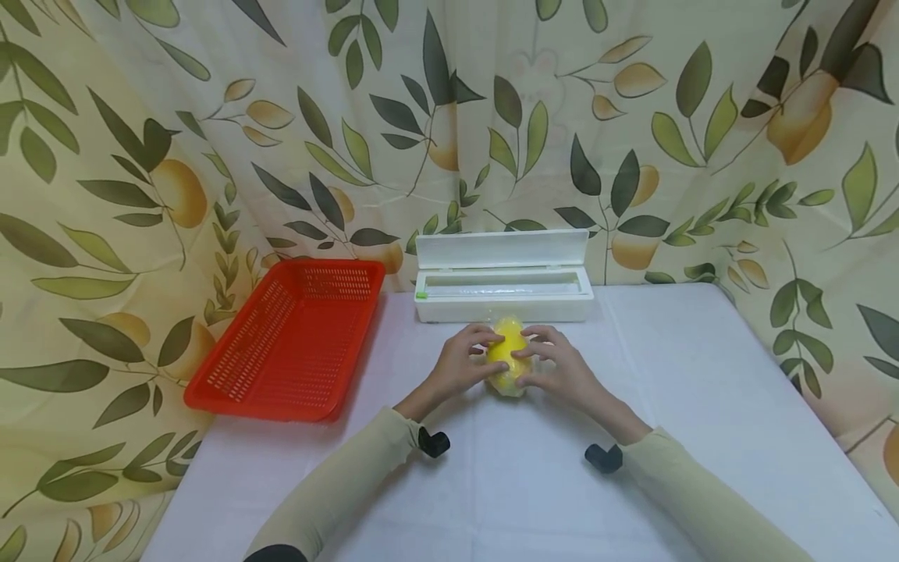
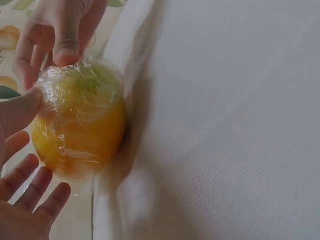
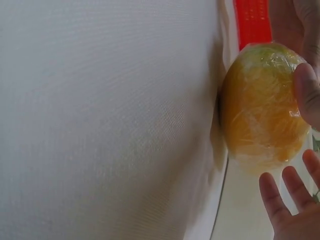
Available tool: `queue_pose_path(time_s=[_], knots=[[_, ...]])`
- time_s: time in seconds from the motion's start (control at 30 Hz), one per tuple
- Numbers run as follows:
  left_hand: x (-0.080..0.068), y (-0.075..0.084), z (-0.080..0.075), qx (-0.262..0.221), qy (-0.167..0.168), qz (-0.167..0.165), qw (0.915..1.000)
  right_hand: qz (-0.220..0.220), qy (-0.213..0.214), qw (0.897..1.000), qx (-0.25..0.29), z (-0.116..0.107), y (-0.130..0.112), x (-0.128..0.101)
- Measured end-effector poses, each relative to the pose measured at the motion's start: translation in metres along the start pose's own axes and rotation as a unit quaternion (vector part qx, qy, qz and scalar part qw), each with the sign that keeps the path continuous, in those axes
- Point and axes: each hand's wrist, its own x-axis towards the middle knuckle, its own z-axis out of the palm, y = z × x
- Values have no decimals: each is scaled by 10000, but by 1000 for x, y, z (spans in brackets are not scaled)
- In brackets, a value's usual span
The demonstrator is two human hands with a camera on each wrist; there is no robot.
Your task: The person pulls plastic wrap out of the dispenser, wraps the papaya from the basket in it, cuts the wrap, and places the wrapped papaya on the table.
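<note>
A yellow-orange fruit (image 1: 507, 355), greenish at one end and wrapped in clear cling film, sits upright on the white cloth between both hands. From its left side my left hand (image 1: 465, 359) holds it, thumb and fingertips on the film. Opposite, my right hand (image 1: 558, 363) has curved fingers and thumb against the other side. Close up in the left wrist view, the film on the fruit (image 2: 80, 125) is shiny and creased. In the right wrist view a thumb (image 3: 307, 92) lies on the wrapped fruit (image 3: 265, 107), while several fingers spread past its lower end.
Just behind the fruit stands a white cling film dispenser box (image 1: 504, 311), its lid raised and a roll inside. A red perforated basket (image 1: 284, 343) is at the left of the table (image 1: 674, 406). A leaf-and-fruit patterned curtain (image 1: 393, 117) hangs around the back and sides.
</note>
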Motion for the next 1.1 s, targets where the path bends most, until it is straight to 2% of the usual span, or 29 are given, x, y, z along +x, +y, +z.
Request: queue_pose_path(time_s=[0.27,0.57,0.7,0.93,1.1], knots=[[-4,-1,-4,35,111,-164,9998,-333,-133,9990,-251,-1,2,-3],[-4,-5,-16,100,-279,-104,9995,-580,76,9976,-374,-4,0,-4],[-5,-7,-20,235,-227,99,9994,-595,248,9965,-537,-5,-1,-4],[-7,-5,-22,465,294,672,9962,-660,211,9949,-733,-5,-4,-2],[-9,0,-21,517,276,1047,9928,-716,170,9928,-950,-6,-6,0]])
